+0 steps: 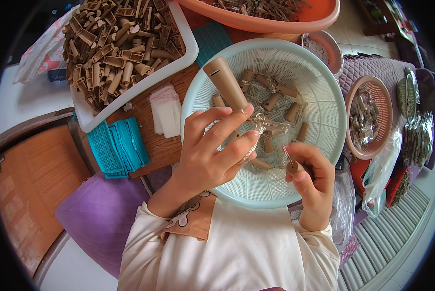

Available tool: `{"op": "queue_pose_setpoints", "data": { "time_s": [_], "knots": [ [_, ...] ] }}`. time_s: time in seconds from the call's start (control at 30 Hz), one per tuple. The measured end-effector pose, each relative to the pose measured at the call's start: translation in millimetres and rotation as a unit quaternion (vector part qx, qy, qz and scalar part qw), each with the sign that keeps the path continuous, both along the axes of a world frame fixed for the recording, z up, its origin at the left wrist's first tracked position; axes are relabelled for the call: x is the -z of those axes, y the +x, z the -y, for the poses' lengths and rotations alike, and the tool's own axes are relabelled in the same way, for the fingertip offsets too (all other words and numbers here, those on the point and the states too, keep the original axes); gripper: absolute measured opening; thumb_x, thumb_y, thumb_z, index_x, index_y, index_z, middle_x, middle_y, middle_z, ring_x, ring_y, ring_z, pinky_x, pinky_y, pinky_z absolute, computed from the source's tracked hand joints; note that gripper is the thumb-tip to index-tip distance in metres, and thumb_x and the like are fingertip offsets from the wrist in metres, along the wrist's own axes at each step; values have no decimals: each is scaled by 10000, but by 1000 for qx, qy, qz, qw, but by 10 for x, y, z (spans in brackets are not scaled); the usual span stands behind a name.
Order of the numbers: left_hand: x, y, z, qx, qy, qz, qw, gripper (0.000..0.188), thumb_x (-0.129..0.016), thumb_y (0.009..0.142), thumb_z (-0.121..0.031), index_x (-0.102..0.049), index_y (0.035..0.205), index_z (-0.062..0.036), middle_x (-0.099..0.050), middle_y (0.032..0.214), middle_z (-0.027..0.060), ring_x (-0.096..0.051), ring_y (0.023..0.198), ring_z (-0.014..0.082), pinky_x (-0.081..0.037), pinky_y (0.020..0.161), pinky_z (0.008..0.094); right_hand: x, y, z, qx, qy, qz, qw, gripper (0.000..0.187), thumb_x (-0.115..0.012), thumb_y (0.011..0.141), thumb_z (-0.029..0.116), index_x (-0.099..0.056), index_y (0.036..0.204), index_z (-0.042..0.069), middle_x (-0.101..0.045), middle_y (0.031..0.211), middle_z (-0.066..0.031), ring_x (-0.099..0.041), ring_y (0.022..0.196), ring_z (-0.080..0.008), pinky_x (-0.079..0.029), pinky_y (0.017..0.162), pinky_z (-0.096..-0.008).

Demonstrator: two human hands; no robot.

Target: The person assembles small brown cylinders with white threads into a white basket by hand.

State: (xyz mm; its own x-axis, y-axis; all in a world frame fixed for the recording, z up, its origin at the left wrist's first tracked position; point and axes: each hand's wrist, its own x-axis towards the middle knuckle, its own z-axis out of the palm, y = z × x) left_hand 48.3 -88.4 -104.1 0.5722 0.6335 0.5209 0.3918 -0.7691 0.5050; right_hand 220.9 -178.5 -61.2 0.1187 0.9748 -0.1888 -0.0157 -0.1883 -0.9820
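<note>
My left hand (215,145) is raised over a pale green mesh basket (191,116). Its fingers hold a brown tapered plastic tube (227,85) that points up and away, with a narrow dark slot near the far end. A loose bundle of thin clear wire (271,127) hangs at the same fingers. My right hand (312,179), closed in a pinch, grips a small brown cork-shaped piece (293,168) with fine wires rising from its end. Inside the basket lie several brown cork-shaped pieces (272,102) tangled with thin wire.
A white tray (191,43) heaped with brown plastic half-shells stands at the far left. Turquoise plastic trays (118,148) and small clear bags (166,110) lie on the wooden table (154,155). An orange basin (261,22) is behind; a pink basket (387,119) with wrapped pieces sits right.
</note>
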Motion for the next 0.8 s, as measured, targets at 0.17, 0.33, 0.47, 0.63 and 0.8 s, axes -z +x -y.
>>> {"op": "queue_pose_setpoints", "data": {
  "time_s": [0.17,0.33,0.47,0.63,0.8],
  "knots": [
    [20,12,-3,0,23,-11,1000,231,-655,694,-211,-580,902,-148,-518,1143,15,-438,1061,259,-335,881,397,-41,55,-34,-21,-11,21,999,382,-571,804,155,-449,1125,-12,-446,550,-1,-361,458,-37,-259,443,-184],
    [28,26,-4,1,8,-29,1000,202,-638,710,-223,-585,896,-165,-505,1157,13,-403,1121,288,-208,1004,461,-25,68,-130,-39,-5,41,998,491,-595,790,171,-393,1202,-4,-465,559,-3,-368,462,-48,-280,451,-176],
    [30,29,9,-5,3,-24,1000,184,-636,716,-219,-586,884,-163,-507,1155,7,-394,1139,292,-202,1009,468,-67,107,-219,-51,-9,21,998,552,-605,762,102,-360,1248,9,-521,672,-49,-367,460,-57,-310,463,-186],
    [49,41,-3,12,13,-9,1000,130,-636,727,-197,-580,832,-146,-514,1151,-7,-383,1164,312,-190,1015,472,-36,159,-412,-172,110,145,968,482,-555,683,-94,-510,1147,28,-547,1024,-136,-590,679,-203,-471,592,-263],
    [48,64,4,11,-11,16,1000,148,-650,709,-171,-570,824,-123,-496,1193,19,-381,1160,341,-198,1005,480,45,89,-378,-126,135,162,969,393,-541,686,-109,-583,1053,24,-560,1062,-157,-604,808,-261,-490,632,-280]
  ]
}}
